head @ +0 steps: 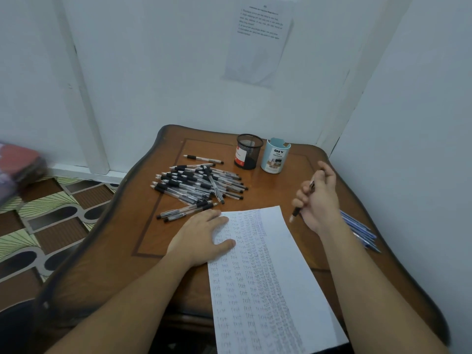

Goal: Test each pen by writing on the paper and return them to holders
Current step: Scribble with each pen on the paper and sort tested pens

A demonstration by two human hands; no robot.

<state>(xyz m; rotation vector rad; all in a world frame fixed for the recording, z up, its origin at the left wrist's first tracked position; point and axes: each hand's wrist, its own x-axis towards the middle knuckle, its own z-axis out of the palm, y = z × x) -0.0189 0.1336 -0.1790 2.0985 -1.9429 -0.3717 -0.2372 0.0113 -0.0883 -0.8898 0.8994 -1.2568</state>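
Observation:
A white paper sheet [268, 282] covered with rows of handwritten words lies on the wooden table [281, 190]. My left hand [201, 238] rests flat on the sheet's upper left corner, fingers straight. My right hand [319, 198] hovers right of the sheet's top edge and grips a black pen [296, 212], tip pointing down-left just off the paper. A pile of several black-grip pens [199, 186] lies at the table's left. A black mesh holder [248, 155] and a light blue holder [275, 155] stand at the back; no pens show above their rims.
Several blue pens [360, 231] lie by the table's right edge, partly hidden behind my right forearm. White walls enclose the back and right. A printed notice [260, 39] hangs on the back wall. Patterned floor [51, 213] lies to the left.

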